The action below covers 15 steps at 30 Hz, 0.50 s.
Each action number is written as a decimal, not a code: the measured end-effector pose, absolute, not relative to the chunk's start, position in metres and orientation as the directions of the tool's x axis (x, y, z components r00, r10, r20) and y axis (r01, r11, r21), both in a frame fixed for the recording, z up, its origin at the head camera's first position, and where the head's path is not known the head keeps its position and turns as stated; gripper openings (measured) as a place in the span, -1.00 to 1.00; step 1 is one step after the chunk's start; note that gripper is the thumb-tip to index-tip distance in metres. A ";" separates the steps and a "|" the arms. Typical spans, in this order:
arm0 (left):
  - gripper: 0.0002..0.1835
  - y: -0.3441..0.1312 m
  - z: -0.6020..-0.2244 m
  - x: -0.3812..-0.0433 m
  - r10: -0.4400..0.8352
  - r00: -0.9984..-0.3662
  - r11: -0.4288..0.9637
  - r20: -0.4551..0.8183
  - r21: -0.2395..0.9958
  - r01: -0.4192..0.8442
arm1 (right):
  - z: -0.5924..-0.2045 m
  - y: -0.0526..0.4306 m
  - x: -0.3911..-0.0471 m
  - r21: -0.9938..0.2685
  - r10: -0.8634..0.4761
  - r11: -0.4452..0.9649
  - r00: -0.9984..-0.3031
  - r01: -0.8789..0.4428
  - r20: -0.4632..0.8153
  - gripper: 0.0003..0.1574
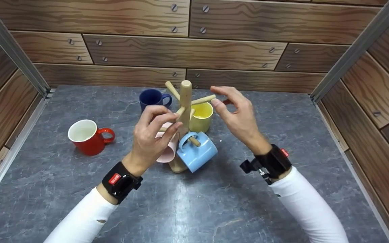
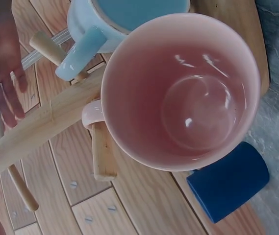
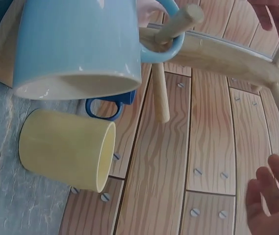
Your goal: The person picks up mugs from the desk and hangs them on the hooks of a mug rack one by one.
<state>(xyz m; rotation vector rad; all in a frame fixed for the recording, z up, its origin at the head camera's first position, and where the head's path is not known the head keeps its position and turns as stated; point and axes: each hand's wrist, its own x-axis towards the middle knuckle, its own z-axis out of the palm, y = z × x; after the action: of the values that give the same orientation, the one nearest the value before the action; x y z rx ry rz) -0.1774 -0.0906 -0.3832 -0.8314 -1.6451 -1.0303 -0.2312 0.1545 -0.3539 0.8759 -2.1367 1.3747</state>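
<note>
A wooden mug tree [image 1: 185, 98] stands mid-table. My left hand [image 1: 152, 135] is at its near upper-left peg, fingertips overlapping the peg's end in the head view, thumb and forefinger apart. Beside the tip of the upper right peg [image 1: 204, 99] is my right hand [image 1: 236, 113], holding nothing, its fingers spread and slightly bent. A light blue mug [image 1: 199, 153] hangs tilted by its handle from a lower peg. On another lower peg hangs a pink mug [image 2: 178, 98], partly covered by my left hand in the head view.
A red mug [image 1: 88, 140] with a white inside stands at the left, handle to the right. Behind the tree are a dark blue mug [image 1: 151, 98] and a yellow mug [image 1: 201, 118], both upright on the table. Wood-patterned walls [image 1: 140, 50] enclose the grey tabletop [image 1: 265, 209].
</note>
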 end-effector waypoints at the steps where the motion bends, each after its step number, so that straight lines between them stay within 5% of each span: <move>1: -0.79 -0.091 -0.384 -0.177 0.039 -0.274 0.408 0.961 0.235 0.882 | -0.354 0.153 -0.231 -0.614 -0.258 0.311 -0.686 -0.726 0.680 -0.64; 15: -0.92 -0.089 -0.385 -0.180 0.021 -0.209 0.404 0.978 0.183 0.896 | -0.356 0.145 -0.230 -0.579 -0.197 0.323 -0.652 -0.749 0.732 -0.78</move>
<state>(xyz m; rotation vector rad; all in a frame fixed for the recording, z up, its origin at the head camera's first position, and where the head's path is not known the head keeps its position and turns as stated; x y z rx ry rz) -0.1800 -0.0890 -0.3851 -0.8384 -1.5684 -1.0036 -0.2304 0.1450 -0.3559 0.8305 -2.0476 1.3211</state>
